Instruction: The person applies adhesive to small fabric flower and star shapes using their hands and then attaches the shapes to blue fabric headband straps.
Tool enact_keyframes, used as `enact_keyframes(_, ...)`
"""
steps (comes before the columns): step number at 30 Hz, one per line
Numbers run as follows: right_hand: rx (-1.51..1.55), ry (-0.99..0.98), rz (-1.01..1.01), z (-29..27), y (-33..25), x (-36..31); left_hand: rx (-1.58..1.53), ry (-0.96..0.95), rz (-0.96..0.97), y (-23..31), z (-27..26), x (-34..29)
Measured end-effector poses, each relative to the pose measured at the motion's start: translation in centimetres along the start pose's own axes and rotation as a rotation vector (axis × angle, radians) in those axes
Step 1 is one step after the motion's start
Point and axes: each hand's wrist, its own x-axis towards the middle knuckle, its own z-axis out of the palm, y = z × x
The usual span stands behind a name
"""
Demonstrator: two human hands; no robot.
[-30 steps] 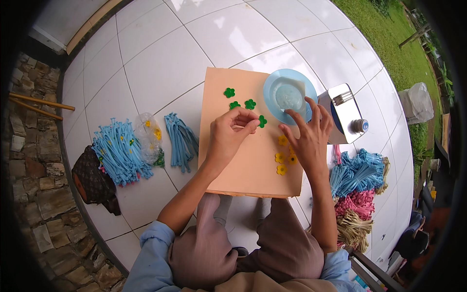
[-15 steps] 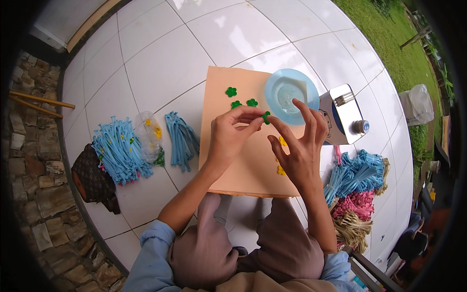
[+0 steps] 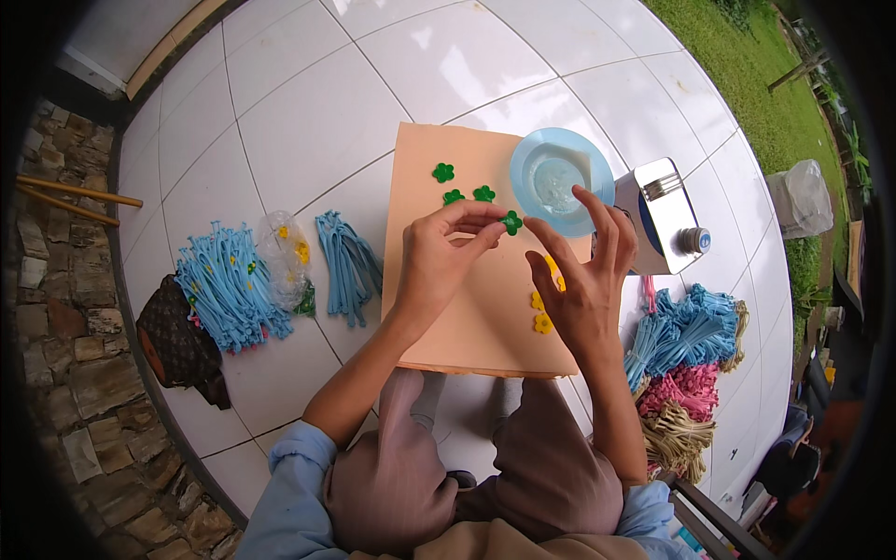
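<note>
Between the thumb and fingertips of my left hand (image 3: 439,252) is a small green flower-shaped piece (image 3: 512,222), its petals facing up. My right hand (image 3: 593,289) is open, fingers spread and bent, its index fingertip just right of the flower with a narrow gap. Beneath both hands lies a peach-coloured board (image 3: 457,327). Several other green flower pieces (image 3: 443,173) rest on it beyond my left hand. A few yellow flower pieces (image 3: 542,323) lie beside my right hand, which partly covers them. At the far right of the board sits a light blue plate (image 3: 525,159) with a whitish substance in it.
A rectangular metal can (image 3: 667,219) with a screw cap stands right of the plate. Light blue corded bundles (image 3: 691,327), pink ones (image 3: 679,392) and beige ones (image 3: 674,441) lie at right. More blue strands (image 3: 233,285), a clear plastic bag (image 3: 280,247) and a dark bag (image 3: 173,331) are left.
The green flower has turned from nearly edge-on to show its face. My right index fingertip has drawn slightly right, away from it, uncovering more of the yellow flowers.
</note>
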Motion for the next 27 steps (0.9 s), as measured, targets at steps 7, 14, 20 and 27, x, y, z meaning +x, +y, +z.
enact_keyframes(7,0.091,0.005,0.124,-0.6,1.7,-0.9,0.339,0.089,0.112,-1.3,-0.3,0.0)
enact_keyframes(14,0.138,-0.145,0.126,0.1,1.9,-3.4,0.898,0.181,0.378,-2.0,-0.5,0.0)
enact_keyframes(20,0.072,-0.180,0.012,0.9,2.4,-3.8,0.849,0.176,0.322,0.4,1.3,-0.6)
enact_keyframes(27,0.149,-0.140,0.034,0.7,2.0,-3.2,0.519,-0.066,0.151,-1.3,3.2,-1.0)
